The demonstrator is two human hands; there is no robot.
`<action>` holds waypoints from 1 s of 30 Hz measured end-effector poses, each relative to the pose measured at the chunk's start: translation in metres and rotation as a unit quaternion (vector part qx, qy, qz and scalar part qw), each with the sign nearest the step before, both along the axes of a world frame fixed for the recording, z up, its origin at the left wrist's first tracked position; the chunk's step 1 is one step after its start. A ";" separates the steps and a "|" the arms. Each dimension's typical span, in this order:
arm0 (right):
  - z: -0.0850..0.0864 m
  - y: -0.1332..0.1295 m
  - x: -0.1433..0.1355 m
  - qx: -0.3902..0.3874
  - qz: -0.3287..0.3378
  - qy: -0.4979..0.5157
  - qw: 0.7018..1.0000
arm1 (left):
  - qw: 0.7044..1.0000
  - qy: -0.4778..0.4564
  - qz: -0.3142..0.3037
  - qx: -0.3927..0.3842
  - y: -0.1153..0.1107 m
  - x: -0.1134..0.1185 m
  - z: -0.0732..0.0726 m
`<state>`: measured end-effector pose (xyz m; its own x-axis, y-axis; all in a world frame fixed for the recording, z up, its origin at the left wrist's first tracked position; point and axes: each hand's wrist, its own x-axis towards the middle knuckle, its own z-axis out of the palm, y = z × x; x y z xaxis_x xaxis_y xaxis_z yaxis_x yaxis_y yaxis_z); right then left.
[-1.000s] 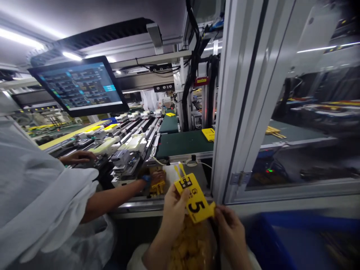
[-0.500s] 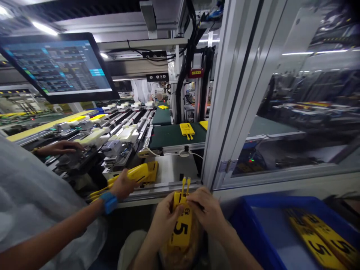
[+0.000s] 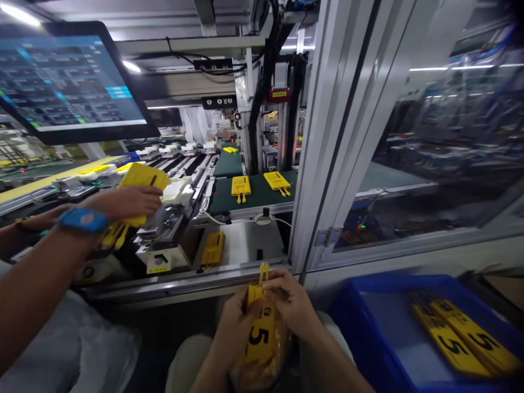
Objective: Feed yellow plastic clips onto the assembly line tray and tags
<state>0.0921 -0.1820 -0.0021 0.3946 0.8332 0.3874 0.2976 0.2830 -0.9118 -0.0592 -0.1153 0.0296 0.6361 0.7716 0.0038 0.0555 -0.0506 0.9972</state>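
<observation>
Upper left of the frame, a dark monitor [image 3: 69,82] glowed with rows of blue readouts. Below it, at mid-left, a co-worker's hand [image 3: 123,201] with a blue wristband [image 3: 84,219] gripped a yellow part [image 3: 141,180] over the fixtures of the line [image 3: 176,191]; that was not the wearer's own hand.

Moving toward the centre, a small yellow piece [image 3: 212,250] lay on the grey steel shelf [image 3: 245,248], and beyond it two more yellow plates [image 3: 240,186] rested on the green conveyor belt [image 3: 254,203].

At bottom centre, the action: the left hand [image 3: 233,327] had its fingers curled around the left edge of the yellow tag [image 3: 258,333] marked with a black 5, thumb pressed on its face. The right hand [image 3: 292,305] was closed over the tag's upper end, fingertips pinched near the two little prongs that stuck up at the top. The tag sat upright between both hands, above a crinkly bag of more yellow pieces [image 3: 257,371] in the lap.

It looked light, thin and stiff, moulded plastic by the look, smooth enough to slip. The flat edges of the body seemed the safest hold; the slender prongs looked likeliest to bend or snap.

At lower right, a blue bin [image 3: 368,338] held two more numbered tags [image 3: 462,341], lying flat, behind the aluminium post [image 3: 323,136] and glass guard.
</observation>
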 end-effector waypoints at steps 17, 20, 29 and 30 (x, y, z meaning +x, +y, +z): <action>-0.009 0.013 -0.020 -0.055 0.042 0.265 0.962 | 0.984 -0.037 0.160 -0.063 -0.011 0.034 -0.013; -0.004 0.010 -0.029 -0.041 -0.008 0.213 0.976 | 0.980 -0.048 0.187 -0.054 -0.016 0.037 -0.016; 0.009 0.017 -0.032 -0.004 -0.058 0.254 0.966 | 0.993 0.007 0.101 0.055 0.002 0.038 0.004; 0.009 0.016 -0.030 0.001 -0.055 0.239 0.969 | 0.992 0.025 0.086 0.084 0.004 0.036 0.006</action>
